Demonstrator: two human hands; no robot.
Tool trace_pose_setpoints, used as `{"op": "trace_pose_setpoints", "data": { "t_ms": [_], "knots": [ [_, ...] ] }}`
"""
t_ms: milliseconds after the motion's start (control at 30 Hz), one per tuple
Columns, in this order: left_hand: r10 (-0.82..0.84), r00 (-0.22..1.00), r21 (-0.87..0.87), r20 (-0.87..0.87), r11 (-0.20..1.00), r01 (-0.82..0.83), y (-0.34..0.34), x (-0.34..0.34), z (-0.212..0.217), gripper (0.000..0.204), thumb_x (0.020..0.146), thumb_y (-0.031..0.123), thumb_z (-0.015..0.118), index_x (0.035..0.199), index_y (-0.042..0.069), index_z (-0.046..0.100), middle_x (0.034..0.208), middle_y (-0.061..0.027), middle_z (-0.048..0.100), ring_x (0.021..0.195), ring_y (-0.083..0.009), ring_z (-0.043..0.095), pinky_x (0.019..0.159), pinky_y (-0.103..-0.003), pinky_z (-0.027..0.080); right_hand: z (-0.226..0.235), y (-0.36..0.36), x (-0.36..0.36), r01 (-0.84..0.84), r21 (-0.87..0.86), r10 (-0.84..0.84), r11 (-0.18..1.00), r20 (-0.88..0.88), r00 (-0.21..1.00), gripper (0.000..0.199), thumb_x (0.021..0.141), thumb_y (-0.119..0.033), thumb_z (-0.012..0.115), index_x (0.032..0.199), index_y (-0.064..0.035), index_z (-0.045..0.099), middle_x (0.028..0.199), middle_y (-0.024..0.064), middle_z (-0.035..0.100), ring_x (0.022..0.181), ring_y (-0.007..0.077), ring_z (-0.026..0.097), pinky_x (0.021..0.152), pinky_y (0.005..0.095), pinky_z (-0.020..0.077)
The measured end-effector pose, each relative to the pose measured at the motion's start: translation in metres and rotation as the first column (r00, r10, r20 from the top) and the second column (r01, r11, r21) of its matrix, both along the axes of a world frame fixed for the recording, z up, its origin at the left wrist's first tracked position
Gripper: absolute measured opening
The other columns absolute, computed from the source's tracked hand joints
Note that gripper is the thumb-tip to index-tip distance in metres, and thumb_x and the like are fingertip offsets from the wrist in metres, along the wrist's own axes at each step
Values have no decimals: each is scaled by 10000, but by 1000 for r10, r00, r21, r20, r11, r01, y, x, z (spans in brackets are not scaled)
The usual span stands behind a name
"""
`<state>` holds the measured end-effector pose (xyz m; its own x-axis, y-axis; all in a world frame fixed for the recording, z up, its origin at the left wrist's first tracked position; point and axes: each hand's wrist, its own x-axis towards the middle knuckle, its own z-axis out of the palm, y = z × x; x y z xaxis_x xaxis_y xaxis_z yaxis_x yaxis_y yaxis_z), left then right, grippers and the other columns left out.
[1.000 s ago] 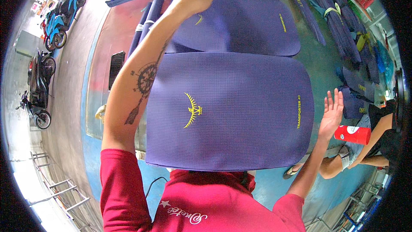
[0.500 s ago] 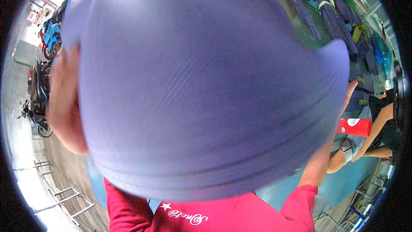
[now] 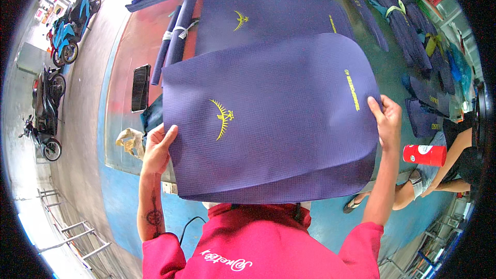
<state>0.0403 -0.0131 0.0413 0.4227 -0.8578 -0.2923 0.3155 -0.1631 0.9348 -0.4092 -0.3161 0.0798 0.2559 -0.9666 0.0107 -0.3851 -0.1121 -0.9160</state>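
In front of me a purple fabric panel [image 3: 279, 119] with rounded right corners and yellow printed marks is spread between both hands. My left hand [image 3: 159, 147] pinches its left edge, thumb on top. At the right edge my right hand [image 3: 387, 119] grips it the same way. Another purple panel [image 3: 330, 178] shows under its near edge; whether I hold that one too, I cannot tell. Just beyond lies a like panel [image 3: 279, 8] with the same yellow print, partly covered by the held one.
Left of the panels are a black phone [image 3: 140, 88], tied purple rolls [image 3: 175, 36] and a beige cloth [image 3: 130, 142]. Tied purple bundles [image 3: 405, 26] lie at the far right. A red cylinder [image 3: 424, 155] stands near a seated person's arm [image 3: 452, 160]. Parked motorcycles [image 3: 49, 108] line the left.
The purple fabric, raised and blurred close to view before, has come down and lies flatter. My left hand has moved right and my right hand has come into fuller view. The table beyond now shows.
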Motion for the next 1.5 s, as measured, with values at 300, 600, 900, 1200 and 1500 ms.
{"op": "trace_pose_setpoints", "data": {
  "t_ms": [300,600,900,1200,1500],
  "knots": [
    [-82,970,110,227,992,58,0,-23,19,46,929,22,659,970,17,639,901,44,630,791,-24,548,701,-206,437,-20,39,-95,0,194,54,981,-272,961,133,865,-128,740,819,-16,684,717,-53,564,634,22,446,570,215,353],
    [74,798,152,598,967,-204,-10,-20,5,138,921,117,712,841,28,644,719,83,531,635,-3,449,538,-197,345,-34,46,-78,134,-12,-135,991,-145,980,142,869,-125,755,829,-4,693,703,-86,569,609,3,430,541,195,340],
    [135,781,121,609,958,-260,-6,-15,-10,137,890,127,751,934,7,702,763,26,653,622,-21,534,507,-195,396,-35,54,-91,135,46,-126,990,-160,979,141,887,-132,735,822,-14,693,695,-84,565,601,1,430,531,197,333],
    [144,747,135,649,945,-299,-11,-17,-6,145,869,95,771,936,-18,711,781,25,654,680,-22,541,599,-173,424,-39,51,-94,152,11,-149,988,-150,977,162,908,-148,716,834,-4,702,689,-86,558,595,0,414,521,199,307],
    [152,756,140,636,941,-308,-12,-19,-7,140,863,90,775,934,-12,710,793,16,663,699,-27,560,617,-174,438,-40,53,-91,179,41,-173,983,-130,976,151,908,-148,720,839,-15,698,675,-77,554,591,6,426,518,203,314]
  ]
}}
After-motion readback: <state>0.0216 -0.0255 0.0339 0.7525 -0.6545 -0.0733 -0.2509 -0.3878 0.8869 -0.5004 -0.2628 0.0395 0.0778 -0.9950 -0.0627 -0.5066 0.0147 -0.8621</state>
